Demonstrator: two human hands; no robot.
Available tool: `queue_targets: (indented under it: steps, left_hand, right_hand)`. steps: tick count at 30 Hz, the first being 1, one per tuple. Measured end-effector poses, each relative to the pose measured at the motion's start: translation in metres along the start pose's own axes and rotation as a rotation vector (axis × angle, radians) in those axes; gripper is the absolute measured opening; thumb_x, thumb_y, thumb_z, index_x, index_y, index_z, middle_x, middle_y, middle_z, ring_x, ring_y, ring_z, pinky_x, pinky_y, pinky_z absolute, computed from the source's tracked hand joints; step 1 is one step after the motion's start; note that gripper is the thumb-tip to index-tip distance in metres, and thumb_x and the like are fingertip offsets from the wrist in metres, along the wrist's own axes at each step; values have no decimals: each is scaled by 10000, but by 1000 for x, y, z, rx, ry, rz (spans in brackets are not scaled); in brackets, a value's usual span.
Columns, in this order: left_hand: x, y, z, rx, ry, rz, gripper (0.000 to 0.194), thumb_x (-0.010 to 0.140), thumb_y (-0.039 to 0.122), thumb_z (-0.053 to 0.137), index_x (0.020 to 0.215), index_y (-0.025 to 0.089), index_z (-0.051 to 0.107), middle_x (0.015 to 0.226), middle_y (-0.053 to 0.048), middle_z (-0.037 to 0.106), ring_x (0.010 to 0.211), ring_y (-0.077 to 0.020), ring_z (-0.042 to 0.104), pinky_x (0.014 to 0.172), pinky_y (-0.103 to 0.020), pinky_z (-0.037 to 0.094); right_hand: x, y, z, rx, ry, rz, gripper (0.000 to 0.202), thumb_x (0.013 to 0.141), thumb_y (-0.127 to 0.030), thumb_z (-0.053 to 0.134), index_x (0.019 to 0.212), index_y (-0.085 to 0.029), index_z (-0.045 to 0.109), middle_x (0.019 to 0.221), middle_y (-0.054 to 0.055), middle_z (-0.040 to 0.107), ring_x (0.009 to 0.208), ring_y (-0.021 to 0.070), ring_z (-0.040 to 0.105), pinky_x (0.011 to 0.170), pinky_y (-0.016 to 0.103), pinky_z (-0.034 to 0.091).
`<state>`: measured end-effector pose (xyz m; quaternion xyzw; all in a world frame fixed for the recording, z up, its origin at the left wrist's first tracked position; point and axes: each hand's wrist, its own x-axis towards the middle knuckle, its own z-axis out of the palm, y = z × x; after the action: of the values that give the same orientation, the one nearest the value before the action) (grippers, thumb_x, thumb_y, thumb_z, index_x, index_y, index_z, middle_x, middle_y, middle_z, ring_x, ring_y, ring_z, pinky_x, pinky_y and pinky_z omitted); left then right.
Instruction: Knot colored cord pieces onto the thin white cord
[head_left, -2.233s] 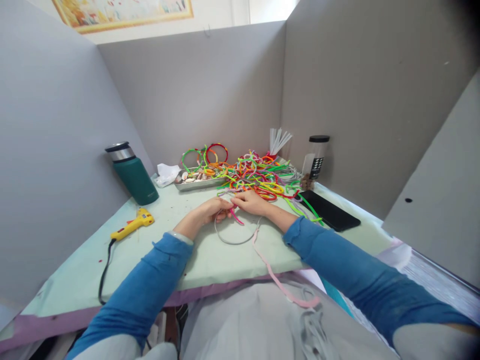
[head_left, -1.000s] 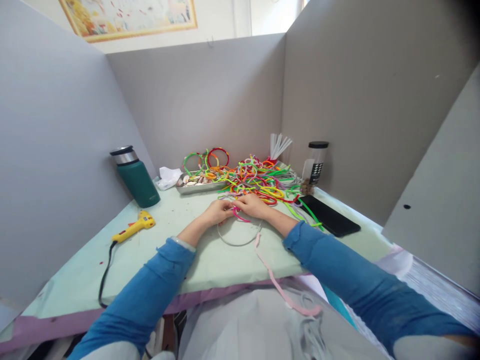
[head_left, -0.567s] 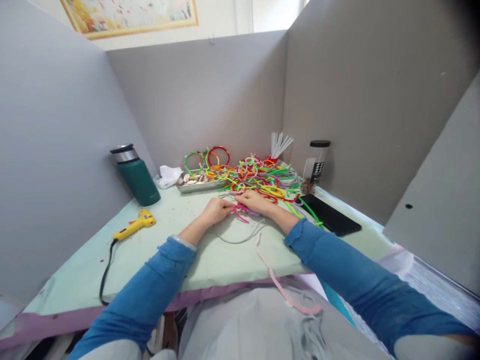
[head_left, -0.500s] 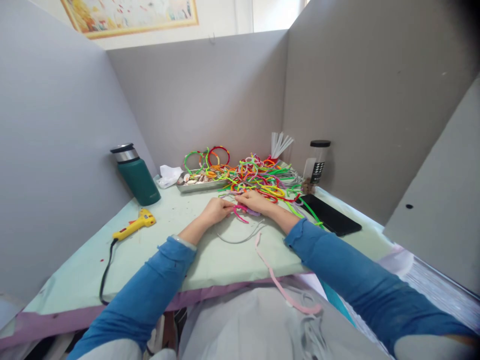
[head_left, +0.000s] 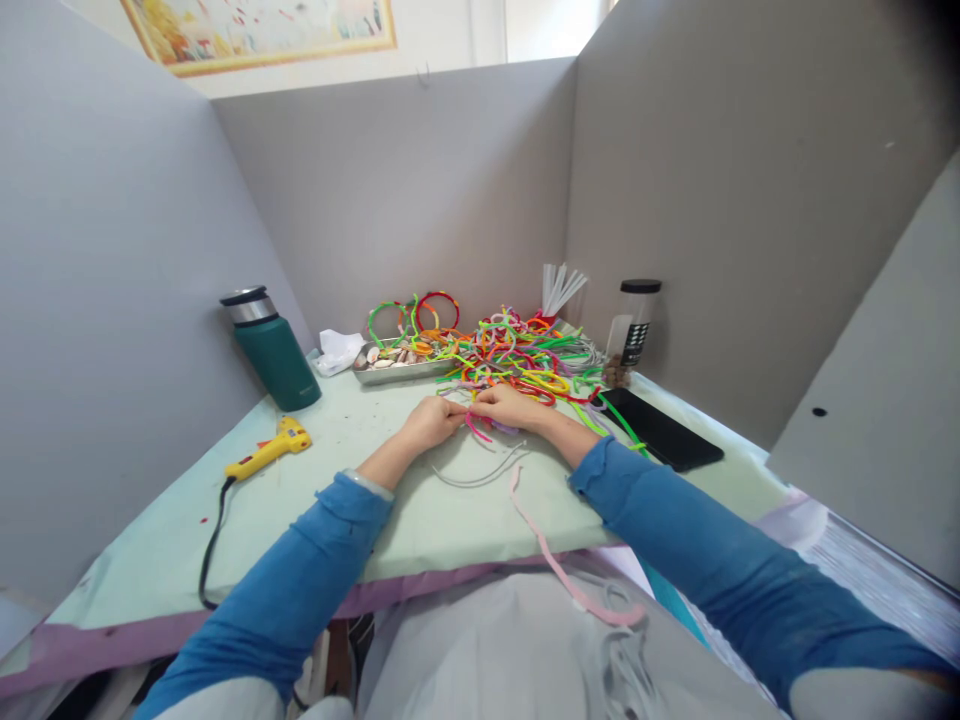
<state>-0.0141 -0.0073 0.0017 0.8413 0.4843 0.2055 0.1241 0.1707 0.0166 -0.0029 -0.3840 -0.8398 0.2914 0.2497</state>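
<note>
My left hand [head_left: 435,421] and my right hand [head_left: 504,405] meet over the middle of the table, fingertips nearly touching. Both pinch a bright pink pipe cleaner [head_left: 478,430], whose free end hangs down toward me. A purple piece [head_left: 506,428] shows just under my right hand; whether it is joined to the pink one I cannot tell. Closer to me lies a thin grey pipe cleaner [head_left: 480,484], bent in a shallow curve. A pale pink fuzzy strip [head_left: 541,540] runs from the table over its edge onto my lap.
Behind my hands spreads a heap of coloured pipe cleaners [head_left: 517,350], beside a metal tray [head_left: 405,374] of shells. A yellow glue gun [head_left: 266,450] and a green bottle [head_left: 274,355] stand left. On the right are a black phone [head_left: 664,432] and a clear jar [head_left: 630,335]. Grey partitions surround the table.
My fingertips have drawn slightly closer together over the pink pipe cleaner, and its hanging end has shifted a little to the left. Everything else stays in place.
</note>
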Motion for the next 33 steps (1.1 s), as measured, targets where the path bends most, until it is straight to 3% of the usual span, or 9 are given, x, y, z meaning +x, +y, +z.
queue_targets:
  steps: [8, 12, 16, 23, 33]
  left_hand:
    - [2, -1, 3, 27, -9, 41, 288, 808, 312, 459, 760, 149, 691, 526, 18, 526, 505, -89, 403, 518, -201, 265]
    - [4, 0, 3, 3, 13, 10, 340, 824, 337, 440, 592, 150, 605, 494, 13, 499, 478, -90, 394, 512, -210, 265]
    - [3, 4, 2, -79, 26, -36, 331, 818, 344, 451, 569, 157, 565, 494, 6, 510, 459, -91, 394, 488, -212, 268]
    - [1, 9, 4, -417, -58, -241, 266, 813, 371, 455, 694, 150, 543, 517, 19, 516, 337, -53, 327, 370, -210, 233]
    - [-1, 6, 2, -838, -165, -290, 210, 795, 341, 505, 750, 136, 502, 550, 10, 546, 286, -18, 289, 303, -194, 187]
  right_hand:
    - [0, -1, 1, -45, 9, -4, 286, 782, -326, 447, 633, -120, 578, 494, -28, 489, 449, 61, 422, 459, 181, 292]
    - [-1, -3, 1, 1, 1, 15, 285, 780, -334, 459, 641, -114, 576, 524, -18, 512, 441, 58, 429, 452, 174, 310]
    - [-1, -5, 1, 26, 7, 41, 258, 788, -322, 469, 691, -121, 600, 540, -14, 529, 424, 53, 433, 436, 164, 318]
    - [2, -1, 4, 52, 17, 63, 312, 825, -360, 414, 706, -131, 591, 544, -9, 536, 408, 56, 441, 412, 165, 323]
    - [-7, -12, 3, 97, 19, -37, 291, 810, -343, 407, 677, -135, 561, 524, -27, 509, 423, 60, 431, 441, 178, 338]
